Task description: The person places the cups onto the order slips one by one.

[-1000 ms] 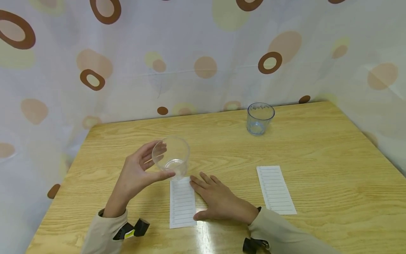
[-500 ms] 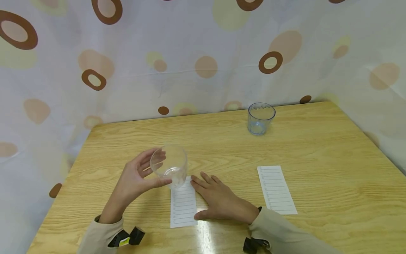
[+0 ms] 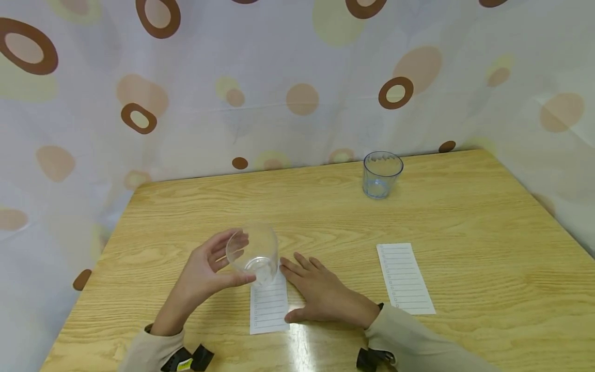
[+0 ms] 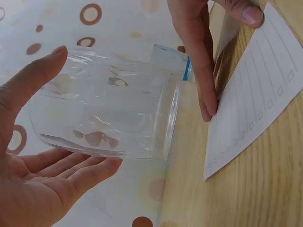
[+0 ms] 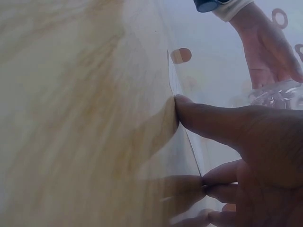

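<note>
My left hand (image 3: 206, 274) grips a colourless see-through cup (image 3: 254, 253) by its side, thumb on the near side and fingers behind. The cup stands upright over the far end of a lined paper slip (image 3: 269, 307) with a column of small checkboxes. In the left wrist view a gap shows between the base of the cup (image 4: 113, 104) and the wooden table. My right hand (image 3: 318, 292) lies flat with fingers spread, its thumb and index fingertip at the slip's right edge. In the right wrist view the right thumb (image 5: 203, 116) touches the paper's edge.
A second lined slip (image 3: 405, 279) lies on the wooden table (image 3: 488, 232), right of the right hand. Farther back stands a blue-tinted clear cup (image 3: 382, 175). A patterned white curtain (image 3: 260, 77) hangs behind the table's far edge.
The left hand has brought the cup down and nearer, over the top of the paper slip. The right hand has stayed in place.
</note>
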A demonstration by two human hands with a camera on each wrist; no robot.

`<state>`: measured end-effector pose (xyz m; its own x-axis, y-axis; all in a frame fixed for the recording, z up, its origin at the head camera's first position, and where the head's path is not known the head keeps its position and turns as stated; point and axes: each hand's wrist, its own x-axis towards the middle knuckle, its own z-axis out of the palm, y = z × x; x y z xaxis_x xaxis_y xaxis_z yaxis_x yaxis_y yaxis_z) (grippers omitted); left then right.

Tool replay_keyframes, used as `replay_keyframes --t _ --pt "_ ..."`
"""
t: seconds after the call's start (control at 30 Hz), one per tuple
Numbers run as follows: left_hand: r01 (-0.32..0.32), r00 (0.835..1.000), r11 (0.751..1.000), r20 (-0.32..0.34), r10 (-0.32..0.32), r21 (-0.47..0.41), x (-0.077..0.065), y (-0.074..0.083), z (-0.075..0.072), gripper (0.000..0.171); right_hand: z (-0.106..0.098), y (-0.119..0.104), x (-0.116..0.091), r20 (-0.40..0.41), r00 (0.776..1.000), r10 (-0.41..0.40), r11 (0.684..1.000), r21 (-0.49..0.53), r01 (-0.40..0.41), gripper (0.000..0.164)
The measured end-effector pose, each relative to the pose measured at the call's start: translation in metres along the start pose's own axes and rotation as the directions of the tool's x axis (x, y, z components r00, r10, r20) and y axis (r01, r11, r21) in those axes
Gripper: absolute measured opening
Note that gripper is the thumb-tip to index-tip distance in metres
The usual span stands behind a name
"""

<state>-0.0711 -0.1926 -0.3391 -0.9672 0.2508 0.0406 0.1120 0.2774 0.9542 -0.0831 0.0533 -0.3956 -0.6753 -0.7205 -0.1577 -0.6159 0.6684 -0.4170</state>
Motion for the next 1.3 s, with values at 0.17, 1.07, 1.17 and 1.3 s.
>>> replay_keyframes --t 0.17,1.07,1.17,1.3 --pt "-0.005 1.0 0.999 0.029 0.007 -0.047 -0.003 -0.007 0.003 0.08 -0.001 -0.001 0.0 -0.001 1.0 0.002 1.0 0.006 -0.002 0.097" --pt "-0.084 0.992 0.991 0.086 0.093 -0.104 -0.013 -0.035 0.015 0.079 -0.001 -0.001 0.001 -0.007 1.0 0.005 1.0 0.001 -0.005 0.095" --pt "-0.09 0.991 0.989 0.087 0.1 -0.114 -0.013 -0.037 0.016 0.079 -0.001 -0.001 0.001 -0.006 1.0 0.006 1.0 0.003 -0.006 0.095" --pt "-0.082 0.993 0.989 0.074 0.092 -0.122 -0.014 -0.038 0.016 0.08 -0.002 -0.001 0.0 -0.001 1.0 0.006 1.0 -0.002 -0.006 0.096"
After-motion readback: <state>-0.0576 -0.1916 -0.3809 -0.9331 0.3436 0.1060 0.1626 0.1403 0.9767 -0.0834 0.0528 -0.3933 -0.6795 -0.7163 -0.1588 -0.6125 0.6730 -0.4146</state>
